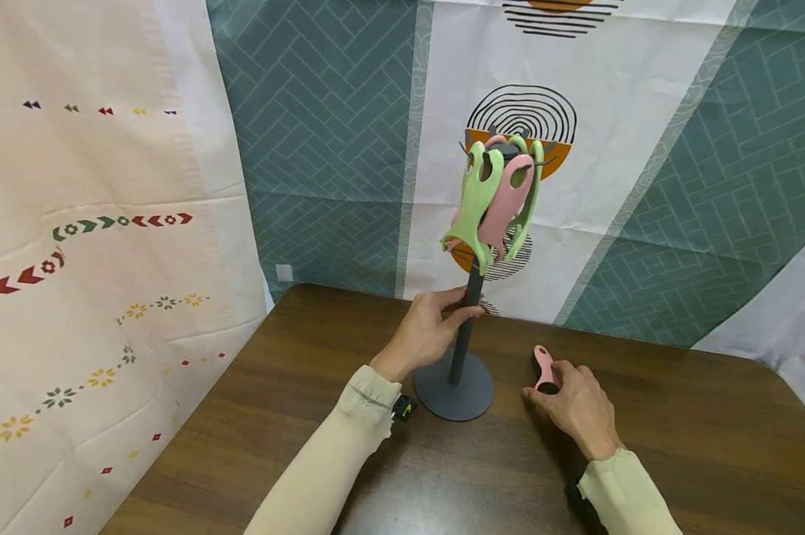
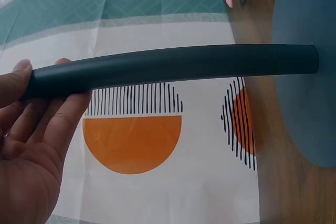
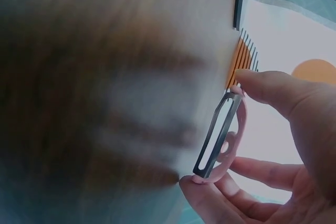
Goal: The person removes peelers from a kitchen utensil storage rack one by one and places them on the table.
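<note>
Currently: post [image 1: 462, 346], one, pinched in my left hand [image 1: 427, 331]; peeler [image 1: 544, 365], one, at three o'clock from the base [image 1: 453, 405], pinched in my right hand [image 1: 579, 405]. Handling: best I steady the post, gripping clear of the blade [image 3: 224, 136].

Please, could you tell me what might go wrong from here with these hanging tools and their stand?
1. The right hand holds the pink peeler near its metal blade, so a slip might cut a finger.
2. Green tools and pink tools hang high on the dark pole, above its round base; a sideways push from the left hand gripping the pole could tip it.
3. Those tools hang close together, so one bump might knock some down.
</note>
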{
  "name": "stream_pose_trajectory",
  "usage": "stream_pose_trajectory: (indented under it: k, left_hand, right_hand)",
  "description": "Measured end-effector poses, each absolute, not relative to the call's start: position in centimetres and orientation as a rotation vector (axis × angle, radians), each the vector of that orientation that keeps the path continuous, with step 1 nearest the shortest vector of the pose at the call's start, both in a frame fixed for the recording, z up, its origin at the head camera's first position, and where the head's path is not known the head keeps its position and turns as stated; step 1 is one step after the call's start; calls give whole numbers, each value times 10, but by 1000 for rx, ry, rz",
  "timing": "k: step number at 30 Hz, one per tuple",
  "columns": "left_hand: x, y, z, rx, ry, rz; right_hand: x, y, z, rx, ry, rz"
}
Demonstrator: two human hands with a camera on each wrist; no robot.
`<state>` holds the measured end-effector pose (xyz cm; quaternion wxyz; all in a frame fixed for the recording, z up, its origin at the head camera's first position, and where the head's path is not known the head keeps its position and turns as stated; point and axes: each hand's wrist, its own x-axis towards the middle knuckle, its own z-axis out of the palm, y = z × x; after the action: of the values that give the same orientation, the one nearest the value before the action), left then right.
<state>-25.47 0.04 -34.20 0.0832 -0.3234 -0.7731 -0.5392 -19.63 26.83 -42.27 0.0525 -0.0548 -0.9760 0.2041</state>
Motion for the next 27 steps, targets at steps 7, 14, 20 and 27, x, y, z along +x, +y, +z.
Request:
stream_pose_trajectory:
  k: [7,14,20,27]
  left_hand:
    - [-254,2,-343,-980,-2312,-1604]
    - [-253,3,-344,-972,-2305,-1614]
    - [-253,4,-345,-946,-2281,-1676]
    - [-251,5,-345,-887,-2268,-1756]
  right_hand:
    - [-197,269,-423,-172,-2972,600]
    - [-198,269,-424,-201,-2988,577]
    - [-198,268,-423,-217,-2992,571]
    - [-199,268,-424,-229,-3002,551]
